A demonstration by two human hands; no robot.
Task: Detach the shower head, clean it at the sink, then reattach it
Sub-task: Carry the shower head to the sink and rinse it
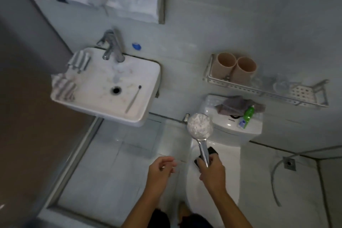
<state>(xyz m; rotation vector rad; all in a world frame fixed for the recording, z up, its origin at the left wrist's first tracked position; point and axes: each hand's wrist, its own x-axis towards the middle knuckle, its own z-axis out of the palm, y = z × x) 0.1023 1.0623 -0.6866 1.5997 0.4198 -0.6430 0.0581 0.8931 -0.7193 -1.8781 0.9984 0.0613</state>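
Head view: the right hand (212, 172), at about 5 o'clock, has its fingers curled round the chrome handle of the shower head (199, 128). The head is detached and stands up from the fist toward 12 o'clock, its round spray face turned up at the camera, hanging over the toilet (212, 200) just in front of the tank (238, 131). A small black object (211, 151) shows by the fingers under the handle; what it is cannot be told.

The left hand (161, 172), near 6 o'clock, holds nothing; its fingers are loosely curled and apart, just beside the right hand but not touching it.

The sink (148, 79) sits at 10 o'clock, well apart from the shower head, with water running from the tap (112, 46) toward the drain. A toothbrush (133, 99) lies inside the basin along its right side.

At 2 o'clock a wall shelf (259, 89) carries two cups (236, 66). A green bottle (249, 114) and a grey cloth (236, 105) lie on the tank. At 4 o'clock the hose (273, 177) lies loose on the floor.
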